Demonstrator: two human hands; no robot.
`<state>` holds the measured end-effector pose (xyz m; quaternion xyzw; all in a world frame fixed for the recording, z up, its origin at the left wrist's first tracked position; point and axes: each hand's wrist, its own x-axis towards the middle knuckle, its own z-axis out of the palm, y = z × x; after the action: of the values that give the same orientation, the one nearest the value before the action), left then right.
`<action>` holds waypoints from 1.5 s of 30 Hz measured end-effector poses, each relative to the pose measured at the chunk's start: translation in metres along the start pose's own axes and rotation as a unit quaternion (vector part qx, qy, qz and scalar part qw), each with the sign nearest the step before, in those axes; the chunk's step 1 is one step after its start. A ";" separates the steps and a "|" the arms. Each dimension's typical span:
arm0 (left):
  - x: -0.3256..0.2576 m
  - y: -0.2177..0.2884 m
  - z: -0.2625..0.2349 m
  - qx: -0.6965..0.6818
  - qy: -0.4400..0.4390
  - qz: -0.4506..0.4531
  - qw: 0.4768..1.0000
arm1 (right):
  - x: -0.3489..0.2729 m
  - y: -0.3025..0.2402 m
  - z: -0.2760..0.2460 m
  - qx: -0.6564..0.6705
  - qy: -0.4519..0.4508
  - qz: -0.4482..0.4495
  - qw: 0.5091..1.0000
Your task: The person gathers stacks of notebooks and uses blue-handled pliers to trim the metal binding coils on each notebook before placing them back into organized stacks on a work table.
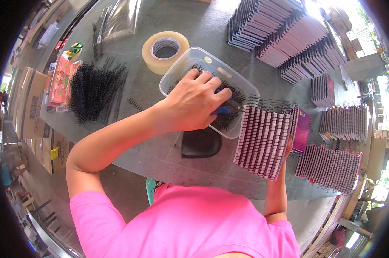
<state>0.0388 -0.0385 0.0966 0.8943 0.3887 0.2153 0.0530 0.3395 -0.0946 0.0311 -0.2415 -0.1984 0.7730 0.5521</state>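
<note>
My left hand (192, 101) is closed round blue-handled pliers (221, 110), whose jaws point right at the upper left corner of a stack of spiral notebooks (263, 139). Dark coil ends stick out along the top edge of that stack. My right hand (288, 147) grips the stack from its right side, mostly hidden behind it. A notebook with a purple cover (302, 131) shows at the right end of the stack. Under my left hand stands a clear plastic tub (248, 84) with black coil pieces (222, 122) in it.
A tape roll (150, 60) lies behind the tub, a black pouch (201, 144) in front. Black spiral coils (95, 92) are heaped at left, beside an orange-red packet (62, 84). Notebook stacks (295, 41) stand at far right; more notebooks (330, 167) sit near the right edge.
</note>
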 end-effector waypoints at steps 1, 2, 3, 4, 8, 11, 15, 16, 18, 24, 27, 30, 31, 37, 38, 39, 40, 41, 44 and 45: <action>0.002 0.001 0.001 0.018 0.002 -0.001 1.000 | 0.006 0.000 0.006 0.045 -0.032 0.001 0.998; 0.006 0.002 0.002 0.031 0.004 0.003 1.000 | 0.006 -0.002 -0.003 0.052 -0.029 0.015 0.998; 0.009 0.001 0.002 0.040 0.011 0.006 0.999 | 0.004 -0.004 -0.006 0.059 -0.022 0.015 0.998; 0.010 0.000 0.003 0.052 0.017 0.007 0.998 | 0.004 -0.003 -0.005 0.058 -0.020 0.016 0.998; 0.012 -0.002 0.002 0.081 0.021 0.008 0.996 | 0.006 -0.003 0.001 0.043 -0.020 0.017 0.999; 0.011 -0.004 0.000 0.084 0.022 0.016 0.996 | 0.007 -0.004 0.001 0.044 -0.033 0.029 0.998; 0.012 -0.006 0.003 0.079 -0.062 0.009 0.995 | 0.007 -0.005 -0.004 0.043 -0.041 0.049 0.997; 0.012 -0.006 0.003 0.074 -0.088 -0.004 0.993 | 0.007 -0.005 -0.003 0.043 -0.044 0.050 0.997; 0.011 -0.008 0.006 0.066 -0.121 -0.024 0.990 | 0.004 -0.002 0.002 0.026 -0.011 0.036 0.999; 0.016 -0.018 0.004 0.088 -0.049 -0.022 0.995 | 0.010 -0.008 0.007 0.016 -0.010 0.068 0.998; 0.020 -0.013 0.000 0.082 -0.002 -0.006 0.997 | 0.010 -0.008 0.007 0.014 -0.006 0.063 0.998; 0.019 -0.011 0.009 0.094 -0.007 0.013 0.995 | 0.009 -0.007 0.006 0.008 -0.001 0.063 0.998; 0.020 -0.010 0.011 0.093 -0.007 0.018 0.995 | 0.009 -0.007 0.006 0.005 0.000 0.061 0.998; 0.016 -0.012 0.011 0.070 -0.020 0.009 0.997 | 0.010 -0.005 0.011 0.027 0.010 0.062 0.998; 0.016 -0.013 0.010 0.085 -0.012 0.007 0.996 | 0.010 -0.005 0.010 0.025 0.008 0.062 0.998; 0.017 -0.013 0.010 0.085 -0.009 0.010 0.996 | 0.010 -0.005 0.008 0.023 0.006 0.063 0.998; 0.017 -0.012 0.008 0.085 -0.006 0.011 0.996 | 0.010 -0.006 0.007 0.021 0.003 0.064 0.998; 0.018 -0.012 0.007 0.085 -0.004 0.013 0.996 | 0.010 -0.006 0.006 0.020 0.007 0.064 0.998; 0.020 -0.013 0.007 0.099 -0.001 0.022 0.995 | 0.009 -0.006 0.007 0.016 0.019 0.062 0.998; 0.019 -0.013 0.007 0.100 -0.002 0.019 0.995 | 0.009 -0.005 0.010 0.014 0.024 0.063 0.998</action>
<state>0.0442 -0.0154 0.0935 0.9026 0.3915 0.1744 -0.0400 0.3348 -0.0846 0.0411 -0.2639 -0.1584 0.8031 0.5102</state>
